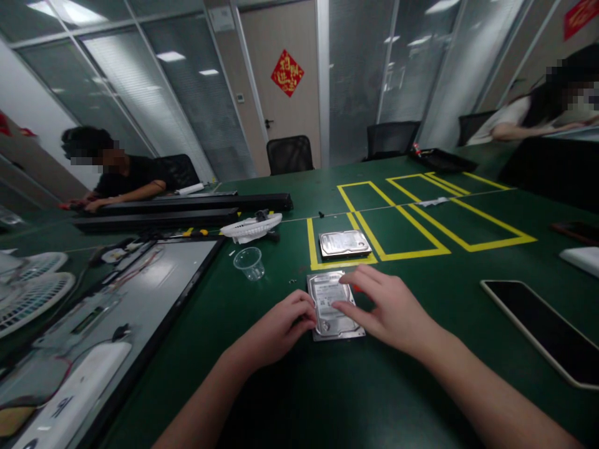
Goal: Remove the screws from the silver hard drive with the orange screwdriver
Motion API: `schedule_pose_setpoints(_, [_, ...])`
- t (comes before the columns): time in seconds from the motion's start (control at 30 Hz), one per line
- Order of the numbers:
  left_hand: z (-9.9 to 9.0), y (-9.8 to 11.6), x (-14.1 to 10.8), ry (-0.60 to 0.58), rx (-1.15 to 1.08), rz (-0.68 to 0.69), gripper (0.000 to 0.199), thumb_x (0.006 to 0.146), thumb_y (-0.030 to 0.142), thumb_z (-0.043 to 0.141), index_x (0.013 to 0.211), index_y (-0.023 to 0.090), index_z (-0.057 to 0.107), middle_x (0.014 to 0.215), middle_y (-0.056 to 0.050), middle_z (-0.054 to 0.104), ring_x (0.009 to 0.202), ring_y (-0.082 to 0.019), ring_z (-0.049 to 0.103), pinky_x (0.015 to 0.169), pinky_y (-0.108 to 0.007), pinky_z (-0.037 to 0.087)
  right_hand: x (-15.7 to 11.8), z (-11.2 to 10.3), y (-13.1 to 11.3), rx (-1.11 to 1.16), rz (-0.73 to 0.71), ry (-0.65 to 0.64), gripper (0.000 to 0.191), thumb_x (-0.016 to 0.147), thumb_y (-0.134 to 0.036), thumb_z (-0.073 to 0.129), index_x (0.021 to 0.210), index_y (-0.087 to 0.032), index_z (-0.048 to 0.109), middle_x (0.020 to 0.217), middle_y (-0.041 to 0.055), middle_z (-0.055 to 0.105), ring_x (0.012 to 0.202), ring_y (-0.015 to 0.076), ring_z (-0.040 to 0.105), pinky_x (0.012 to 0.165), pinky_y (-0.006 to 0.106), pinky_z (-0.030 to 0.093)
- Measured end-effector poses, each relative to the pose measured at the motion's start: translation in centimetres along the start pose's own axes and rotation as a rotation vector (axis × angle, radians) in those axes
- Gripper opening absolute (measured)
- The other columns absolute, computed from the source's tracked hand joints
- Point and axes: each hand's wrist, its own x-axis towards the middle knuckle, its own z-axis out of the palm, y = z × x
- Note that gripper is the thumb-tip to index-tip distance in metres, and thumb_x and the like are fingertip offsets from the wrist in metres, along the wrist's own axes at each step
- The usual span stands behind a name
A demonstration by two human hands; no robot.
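Note:
A silver hard drive (333, 318) lies flat on the green table, label side up, right before me. At its left edge my left hand (287, 324) is closed, the curled fingertips pressed against the drive's side. Over the drive's right side is my right hand (390, 305), thumb and fingers spread apart; whether the tips touch the label cannot be made out. Something small and red (358, 288) shows partly beneath the right hand. Just beyond, a second hard drive (345, 243) rests inside a yellow-taped rectangle.
A clear plastic cup (250, 263) and tiny dark bits, perhaps screws, lie left of the drive. Further left is a large opened panel (173, 280). A phone (543, 330) lies to the right. Two people (135, 178) sit at the table's far sides. Yellow tape (412, 254) marks several rectangles.

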Motion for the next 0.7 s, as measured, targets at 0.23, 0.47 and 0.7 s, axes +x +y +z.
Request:
schedule_pose_setpoints(0.23, [0.0, -0.8, 0.0, 0.021, 0.003, 0.009, 0.012, 0.103, 0.011, 0.061, 0.101, 0.02, 0.068, 0.121, -0.006, 0.062, 0.109, -0.02, 0.062, 0.091, -0.032, 0.052, -0.4, 1.0, 0.3, -0.234, 0.088, -0.412, 0.071, 0.069, -0.051, 0.097, 0.125, -0.025, 0.06, 0.117, 0.0076, 0.073, 0.085, 0.0308, 0.076, 0.066, 0.037, 0.05])
schedule_pose_setpoints(0.47, [0.3, -1.1, 0.1, 0.057, 0.025, 0.037, 0.01, 0.103, 0.013, 0.06, 0.099, 0.019, 0.067, 0.116, -0.006, 0.063, 0.105, -0.02, 0.063, 0.09, -0.032, 0.051, -0.5, 1.1, 0.2, -0.193, 0.11, -0.478, 0.048, 0.077, -0.036, 0.089, 0.117, -0.026, 0.065, 0.106, 0.0047, 0.074, 0.078, 0.0251, 0.074, 0.063, 0.032, 0.044])
schedule_pose_setpoints(0.7, [0.9, -1.7, 0.5, 0.12, 0.036, 0.042, 0.01, 0.103, 0.013, 0.06, 0.101, 0.019, 0.067, 0.117, -0.007, 0.063, 0.104, -0.021, 0.063, 0.09, -0.033, 0.052, -0.3, 1.2, 0.3, -0.095, 0.118, -0.484, 0.042, 0.079, -0.03, 0.085, 0.118, -0.025, 0.069, 0.107, 0.0055, 0.074, 0.082, 0.0236, 0.074, 0.068, 0.032, 0.047])
